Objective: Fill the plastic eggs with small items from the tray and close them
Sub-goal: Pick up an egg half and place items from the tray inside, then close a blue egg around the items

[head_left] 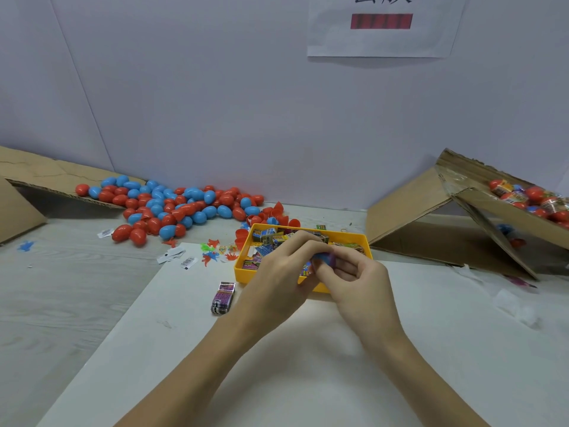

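Both hands meet just above the near edge of the yellow tray (pixel 243 257). The left hand (pixel 277 272) and right hand (pixel 360 278) both curl their fingers round a blue egg (pixel 323 259), mostly hidden between them; whether its halves are joined, I cannot tell. The tray holds small printed packets. One purple packet (pixel 223 297) lies on the white sheet just left of it. A heap of red and blue eggs (pixel 172 208) sits far left; a cardboard box (pixel 431 211) far right holds more eggs.
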Demonstrator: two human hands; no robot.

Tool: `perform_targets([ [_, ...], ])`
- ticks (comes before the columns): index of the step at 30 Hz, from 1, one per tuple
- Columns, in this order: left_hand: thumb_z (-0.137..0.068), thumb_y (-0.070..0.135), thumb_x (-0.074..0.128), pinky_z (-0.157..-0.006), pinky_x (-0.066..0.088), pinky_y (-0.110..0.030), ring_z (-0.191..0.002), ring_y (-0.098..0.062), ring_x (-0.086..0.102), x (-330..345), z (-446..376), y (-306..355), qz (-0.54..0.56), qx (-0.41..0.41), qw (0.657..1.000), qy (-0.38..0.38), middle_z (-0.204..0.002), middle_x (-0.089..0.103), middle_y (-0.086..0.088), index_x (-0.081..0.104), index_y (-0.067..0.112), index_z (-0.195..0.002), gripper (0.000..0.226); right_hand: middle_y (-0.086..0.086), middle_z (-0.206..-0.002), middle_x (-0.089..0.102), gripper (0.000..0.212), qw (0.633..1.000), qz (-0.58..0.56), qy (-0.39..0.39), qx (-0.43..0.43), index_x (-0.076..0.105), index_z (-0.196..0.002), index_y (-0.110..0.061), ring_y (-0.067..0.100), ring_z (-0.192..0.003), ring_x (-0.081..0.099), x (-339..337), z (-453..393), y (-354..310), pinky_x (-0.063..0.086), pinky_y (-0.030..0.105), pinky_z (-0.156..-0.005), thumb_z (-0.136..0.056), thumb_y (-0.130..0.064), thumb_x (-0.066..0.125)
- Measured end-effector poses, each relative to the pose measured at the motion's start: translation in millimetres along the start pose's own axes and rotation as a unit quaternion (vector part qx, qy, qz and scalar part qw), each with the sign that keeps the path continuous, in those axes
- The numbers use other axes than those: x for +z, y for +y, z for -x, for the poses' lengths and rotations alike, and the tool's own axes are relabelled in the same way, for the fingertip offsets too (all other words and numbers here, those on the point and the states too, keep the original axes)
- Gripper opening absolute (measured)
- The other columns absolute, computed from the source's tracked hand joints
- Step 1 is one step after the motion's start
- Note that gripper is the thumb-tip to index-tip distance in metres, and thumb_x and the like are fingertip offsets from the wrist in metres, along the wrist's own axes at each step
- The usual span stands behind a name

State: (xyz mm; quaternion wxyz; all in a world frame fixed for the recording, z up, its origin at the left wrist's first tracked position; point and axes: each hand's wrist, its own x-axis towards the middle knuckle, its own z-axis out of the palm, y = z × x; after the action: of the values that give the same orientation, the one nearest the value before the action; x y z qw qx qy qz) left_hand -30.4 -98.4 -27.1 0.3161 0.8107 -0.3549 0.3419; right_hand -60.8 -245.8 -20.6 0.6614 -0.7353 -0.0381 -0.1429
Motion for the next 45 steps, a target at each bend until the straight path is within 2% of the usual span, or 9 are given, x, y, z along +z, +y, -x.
perform_targets([
  [4, -0.085, 0.001, 0.08, -0.09, 0.05, -0.013, -0.105, -0.011, 0.061, -3.1, -1.0, -1.6, 0.003, 0.006, 1.0, -0.012, -0.113, 0.067, -0.006, 0.071, 0.007, -0.12, 0.037, -0.011, -0.103, 0.077, 0.029, 0.999, 0.034, -0.003, -0.032, 0.075, -0.119, -0.018, 0.0, -0.096, 0.072, -1.7, -2.4, 1.6, 0.057, 0.013, -0.081, -0.09, -0.017, 0.077],
  [11, -0.084, 0.0, 0.08, -0.092, 0.045, -0.008, -0.106, -0.01, 0.059, -7.7, -2.5, -4.2, -0.001, -0.017, 1.0, -0.023, -0.114, 0.068, -0.007, 0.07, 0.006, -0.123, 0.041, -0.011, -0.104, 0.077, 0.039, 0.998, 0.005, -0.055, -0.015, 0.072, -0.122, -0.022, 0.005, -0.101, 0.073, -4.8, -5.3, 1.0, 0.061, 0.024, -0.085, -0.088, -0.04, 0.069],
  [17, -0.085, 0.009, 0.081, -0.095, 0.044, -0.005, -0.111, 0.004, 0.051, -8.6, -1.4, -5.7, 0.028, -0.049, 0.998, -0.012, -0.118, 0.069, -0.003, 0.07, 0.007, -0.123, 0.039, -0.012, -0.098, 0.079, 0.02, 0.995, -0.032, -0.091, 0.014, 0.071, -0.114, -0.023, 0.011, -0.095, 0.076, -13.3, -11.6, 4.5, 0.059, 0.018, -0.073, -0.098, -0.012, 0.065],
  [24, -0.084, 0.025, 0.081, -0.095, 0.044, -0.004, -0.115, -0.004, 0.056, -8.3, -1.1, -7.9, 0.028, -0.072, 0.997, -0.01, -0.132, 0.06, 0.001, 0.061, 0.014, -0.137, 0.058, 0.007, -0.1, 0.08, 0.023, 0.994, -0.064, -0.075, 0.045, 0.073, -0.116, -0.005, 0.022, -0.095, 0.077, -20.9, -20.5, -4.8, 0.062, 0.03, -0.08, -0.097, -0.016, 0.067],
  [26, -0.088, 0.039, 0.073, -0.095, 0.048, -0.011, -0.113, -0.003, 0.055, -11.2, -0.7, -8.8, 0.024, -0.086, 0.996, -0.005, -0.135, 0.054, 0.006, 0.057, 0.017, -0.141, 0.06, 0.013, -0.104, 0.079, 0.027, 0.981, -0.17, -0.055, 0.07, 0.07, -0.119, -0.002, 0.025, -0.098, 0.077, -34.3, -41.5, -21.6, 0.062, 0.029, -0.081, -0.101, -0.019, 0.061],
  [30, -0.09, 0.037, 0.066, -0.087, 0.059, -0.029, -0.108, -0.014, 0.062, -16.5, -3.5, -11.2, -0.005, -0.103, 0.995, -0.007, -0.127, 0.06, -0.002, 0.07, 0.012, -0.125, 0.043, 0.016, -0.106, 0.077, 0.034, 0.862, -0.496, 0.062, 0.084, 0.059, -0.133, -0.002, 0.024, -0.095, 0.077, -94.6, -108.3, -68.2, 0.063, 0.029, -0.078, -0.109, -0.02, 0.044],
  [34, -0.092, 0.026, 0.068, -0.087, 0.058, -0.032, -0.106, -0.016, 0.062, -18.7, -3.0, -14.0, -0.019, -0.112, 0.993, -0.001, -0.116, 0.064, -0.001, 0.075, 0.01, -0.111, 0.026, 0.02, -0.115, 0.075, 0.039, 0.906, -0.4, 0.059, 0.123, 0.052, -0.139, 0.004, 0.027, -0.106, 0.074, -109.8, -129.0, -57.8, 0.06, 0.033, -0.09, -0.11, -0.02, 0.042],
  [39, -0.094, 0.018, 0.071, -0.09, 0.047, -0.013, -0.106, -0.01, 0.058, -21.8, -1.1, -23.9, -0.034, -0.14, 0.99, -0.004, -0.112, 0.064, 0.004, 0.076, 0.014, -0.11, 0.017, 0.023, -0.111, 0.075, 0.03, 0.947, -0.279, -0.05, 0.153, 0.068, -0.118, 0.005, 0.029, -0.1, 0.076, -59.2, -80.8, 6.4, 0.062, 0.027, -0.074, -0.108, -0.014, 0.047],
  [45, -0.099, 0.024, 0.066, -0.086, 0.046, -0.017, -0.101, -0.007, 0.054, -26.8, 4.7, -46.2, -0.058, -0.203, 0.977, 0.027, -0.107, 0.061, 0.007, 0.073, 0.017, -0.109, 0.014, 0.009, -0.083, 0.077, 0.027, 0.999, -0.014, -0.03, -0.001, 0.073, -0.102, -0.008, 0.021, -0.078, 0.075, -22.9, -54.4, 31.4, 0.059, 0.022, -0.067, -0.108, -0.016, 0.048],
])
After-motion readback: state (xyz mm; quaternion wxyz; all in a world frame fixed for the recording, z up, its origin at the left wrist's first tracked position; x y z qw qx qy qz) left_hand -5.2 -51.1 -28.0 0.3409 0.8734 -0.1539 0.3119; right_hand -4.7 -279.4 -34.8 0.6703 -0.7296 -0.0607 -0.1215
